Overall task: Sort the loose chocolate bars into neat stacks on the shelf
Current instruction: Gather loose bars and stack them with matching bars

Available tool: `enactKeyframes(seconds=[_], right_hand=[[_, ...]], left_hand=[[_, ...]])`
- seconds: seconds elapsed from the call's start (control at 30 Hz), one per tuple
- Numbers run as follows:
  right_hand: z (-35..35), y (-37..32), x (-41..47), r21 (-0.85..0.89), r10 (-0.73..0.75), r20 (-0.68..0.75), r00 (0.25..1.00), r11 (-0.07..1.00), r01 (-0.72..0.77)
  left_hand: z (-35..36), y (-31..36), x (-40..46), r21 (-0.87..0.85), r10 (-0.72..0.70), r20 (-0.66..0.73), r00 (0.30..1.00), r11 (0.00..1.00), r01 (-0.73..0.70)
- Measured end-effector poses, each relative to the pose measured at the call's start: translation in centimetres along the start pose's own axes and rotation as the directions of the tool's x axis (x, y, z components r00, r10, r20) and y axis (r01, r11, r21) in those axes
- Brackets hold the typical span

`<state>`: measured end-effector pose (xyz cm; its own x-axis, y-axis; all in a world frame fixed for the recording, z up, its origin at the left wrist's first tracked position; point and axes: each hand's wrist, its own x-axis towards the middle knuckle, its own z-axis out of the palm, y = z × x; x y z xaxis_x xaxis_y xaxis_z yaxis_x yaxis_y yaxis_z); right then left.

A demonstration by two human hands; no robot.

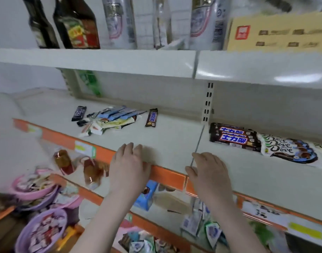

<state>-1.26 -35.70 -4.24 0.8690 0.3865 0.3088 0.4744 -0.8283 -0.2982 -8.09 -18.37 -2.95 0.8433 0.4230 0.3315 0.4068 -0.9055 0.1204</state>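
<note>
Both hands rest empty at the shelf (174,143) edge, chocolate bars unsorted beyond.

The left hand (129,167) and right hand (209,172) lie flat with fingers relaxed, holding nothing. A loose pile (109,121) of bars sits well beyond the left hand, with a dark bar (79,113) and a Snickers (151,117) lying apart on either side of it. Stacked bars (233,136) and Dove packs (287,148) lie beyond the right hand. The bars look light, stiff and slick-wrapped, probably best pinched across their long edges.
</note>
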Motion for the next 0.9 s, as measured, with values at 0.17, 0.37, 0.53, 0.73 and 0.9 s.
enactKeyframes(seconds=[0.17,0.37,0.53,0.73,0.9], right_hand=[[2.3,-7.4,2.8,0.013,0.018,-0.041,0.999,1.000,-0.017],[4.8,-11.8,7.4,-0.037,0.001,-0.040,0.999,0.999,-0.002],[6.9,-13.3,12.3,-0.059,0.006,-0.079,0.997,0.998,-0.011],[8.1,-13.6,18.2,-0.076,0.118,-0.050,0.992,0.990,-0.122],[8.9,-13.4,21.1,-0.059,0.228,0.033,0.973,0.972,-0.226]], left_hand=[[-0.7,-8.6,2.8,0.001,-0.031,-0.019,0.999,1.000,0.031],[0.1,-14.1,8.6,0.005,-0.031,-0.031,0.999,0.999,0.032],[2.1,-15.4,14.8,0.048,0.029,-0.034,0.999,0.998,-0.027],[4.0,-14.6,22.4,0.034,0.115,0.085,0.990,0.992,-0.119],[5.5,-13.5,26.3,0.096,0.102,0.251,0.963,0.987,-0.129]])
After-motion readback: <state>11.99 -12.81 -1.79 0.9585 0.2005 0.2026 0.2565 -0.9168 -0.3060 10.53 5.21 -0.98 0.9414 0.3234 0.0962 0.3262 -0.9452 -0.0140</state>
